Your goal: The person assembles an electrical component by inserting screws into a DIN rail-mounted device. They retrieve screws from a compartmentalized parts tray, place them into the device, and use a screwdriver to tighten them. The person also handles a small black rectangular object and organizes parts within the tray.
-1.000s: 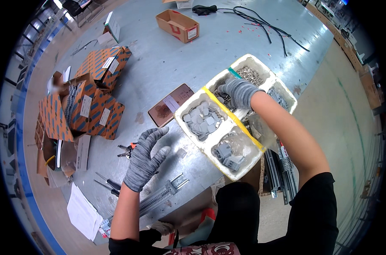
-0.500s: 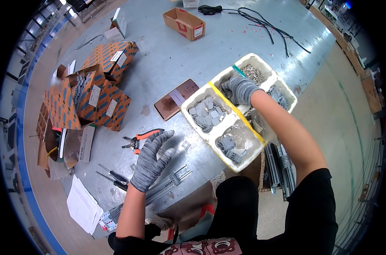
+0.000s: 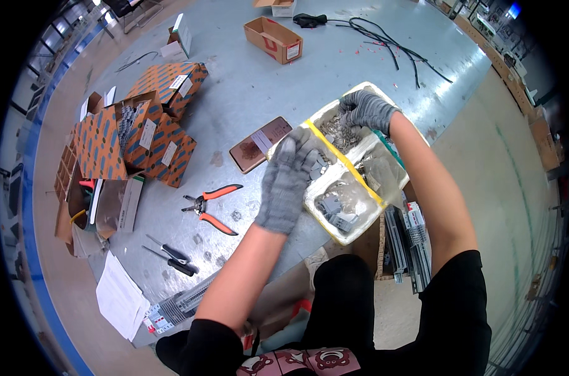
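A white foam box (image 3: 336, 234) with several compartments stands at the table's right edge, a yellow strip (image 3: 346, 161) and a green strip (image 3: 390, 149) along its dividers. My right hand (image 3: 371, 113), in a grey knitted glove, reaches over its far part. The fingers bend down at the compartment of small metal parts (image 3: 338, 133); their tips and anything in them are hidden. My left hand (image 3: 283, 188), gloved alike and slightly blurred, is over the box's left side with fingers stretched out. It partly covers grey plastic pieces (image 3: 321, 168). Other grey pieces (image 3: 338, 213) lie in the near compartment.
Left of the box are a phone (image 3: 259, 145), orange-handled pliers (image 3: 210, 208), two screwdrivers (image 3: 172, 257) and papers (image 3: 121, 297). A rail with modules (image 3: 178, 308) lies along the near edge. Patterned cartons (image 3: 150, 141) stand at left; an open brown box (image 3: 273, 39) and black cables (image 3: 391, 41) lie farther back.
My left hand has moved right and away from me, from beside the pliers to the foam box, uncovering the pliers. My right hand has moved farther back over the box.
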### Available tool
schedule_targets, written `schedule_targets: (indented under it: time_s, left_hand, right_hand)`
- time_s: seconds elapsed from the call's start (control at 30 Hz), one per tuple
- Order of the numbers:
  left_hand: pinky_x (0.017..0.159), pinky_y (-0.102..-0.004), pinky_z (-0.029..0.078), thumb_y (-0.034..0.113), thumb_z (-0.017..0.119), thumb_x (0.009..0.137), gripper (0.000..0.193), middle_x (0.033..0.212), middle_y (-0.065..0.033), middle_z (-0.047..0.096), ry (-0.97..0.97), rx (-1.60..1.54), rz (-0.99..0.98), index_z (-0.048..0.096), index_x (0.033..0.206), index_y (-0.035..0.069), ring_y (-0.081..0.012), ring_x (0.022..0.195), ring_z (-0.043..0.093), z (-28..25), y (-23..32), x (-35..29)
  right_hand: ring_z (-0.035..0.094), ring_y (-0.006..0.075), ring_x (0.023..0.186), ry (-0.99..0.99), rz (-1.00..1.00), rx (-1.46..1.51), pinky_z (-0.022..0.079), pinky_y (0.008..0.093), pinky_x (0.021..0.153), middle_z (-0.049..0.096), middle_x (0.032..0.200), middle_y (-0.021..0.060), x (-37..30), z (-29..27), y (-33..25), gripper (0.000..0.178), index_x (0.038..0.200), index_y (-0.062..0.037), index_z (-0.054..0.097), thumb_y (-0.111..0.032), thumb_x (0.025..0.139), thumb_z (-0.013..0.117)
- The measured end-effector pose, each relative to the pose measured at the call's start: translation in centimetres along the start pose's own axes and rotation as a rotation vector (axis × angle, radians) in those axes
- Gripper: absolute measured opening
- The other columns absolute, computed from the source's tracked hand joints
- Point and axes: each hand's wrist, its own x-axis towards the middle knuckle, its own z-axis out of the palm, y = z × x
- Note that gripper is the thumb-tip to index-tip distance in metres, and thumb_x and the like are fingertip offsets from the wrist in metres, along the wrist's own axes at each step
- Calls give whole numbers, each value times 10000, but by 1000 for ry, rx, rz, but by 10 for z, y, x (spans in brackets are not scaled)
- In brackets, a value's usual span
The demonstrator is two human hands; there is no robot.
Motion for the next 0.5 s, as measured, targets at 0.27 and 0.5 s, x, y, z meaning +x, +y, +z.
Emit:
schedule_targets:
  time_s: [0.27,0.5]
  left_hand:
    - [1063,-492,396,428,396,1017,482,1276,-158,575,-52,-687,-203,541,1247,30,-290,1231,511,6,-19,43]
    - [1045,-435,366,424,248,1029,558,1435,-156,468,-343,-855,-113,443,1401,57,-289,1253,476,-10,26,-21]
  right_hand:
    - [641,131,867,-207,-91,137,525,265,855,706,941,57,-47,25,-109,300,1096,10,666,-57,809,720]
    - [654,163,795,117,-305,336,533,288,742,698,935,98,-89,77,-128,269,1160,7,626,-17,905,547]
